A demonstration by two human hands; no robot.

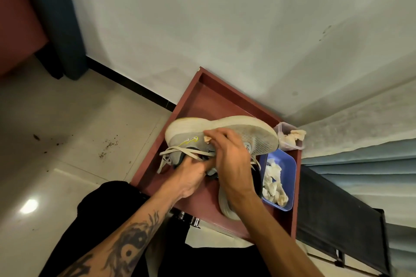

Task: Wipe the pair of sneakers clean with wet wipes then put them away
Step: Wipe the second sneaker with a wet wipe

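You held sneaker (225, 126) on its side above red tray (202, 101), sole toward wall. Your left hand (191, 175) gripped collar, fingers curled into opening. Your right hand (227, 155) had fingers bent over wet wipe (207, 139), pinching it against upper just below midsole. Second sneaker (225, 204) lay in tray under right wrist, beside blue tub (290, 164) of crumpled wipes. Step likely needed firm left grip as brace, short strokes along midsole seam, fresh wipe face once soiled.
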